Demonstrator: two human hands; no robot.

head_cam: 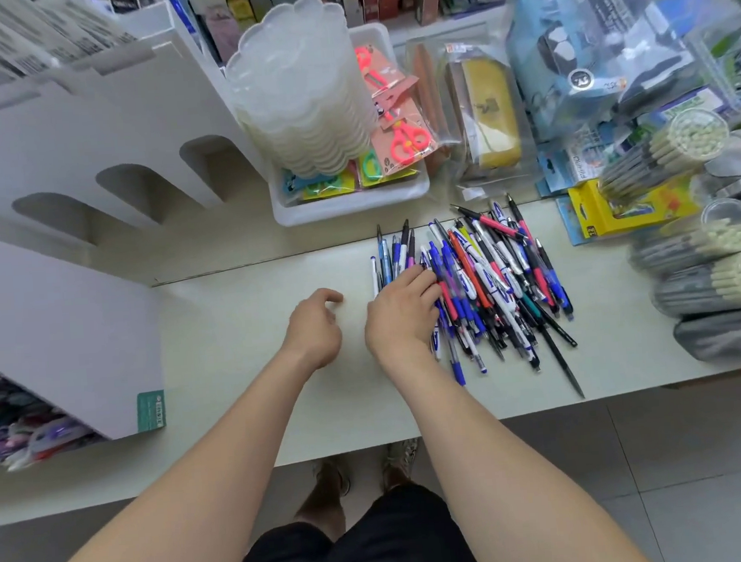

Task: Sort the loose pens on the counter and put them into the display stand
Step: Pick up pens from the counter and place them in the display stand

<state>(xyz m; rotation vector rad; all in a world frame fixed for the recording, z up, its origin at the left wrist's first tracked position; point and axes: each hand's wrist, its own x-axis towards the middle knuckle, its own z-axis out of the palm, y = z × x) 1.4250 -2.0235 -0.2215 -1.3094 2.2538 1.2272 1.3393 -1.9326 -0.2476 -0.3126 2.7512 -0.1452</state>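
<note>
A heap of loose pens [491, 281], blue, black, red and white, lies on the pale counter [241, 333] right of centre. My right hand [399, 314] rests on the heap's left edge, its fingers reaching in among the blue pens; whether it holds one I cannot tell. My left hand [315, 328] hovers just left of it above the bare counter, fingers loosely curled and holding nothing. The white tiered display stand [76, 301] fills the left side, with arched slots [134, 192] on its tiers and coloured pens in its lowest part [20, 432].
Behind the pens stands a white tray [354, 203] with carded scissors and a stack of translucent plastic palettes [302, 88]. Bagged pencil cases [488, 114] and packaged goods crowd the back right. Tubs of grey pencils [709, 266] line the right edge. The counter's front edge [371, 447] is near me.
</note>
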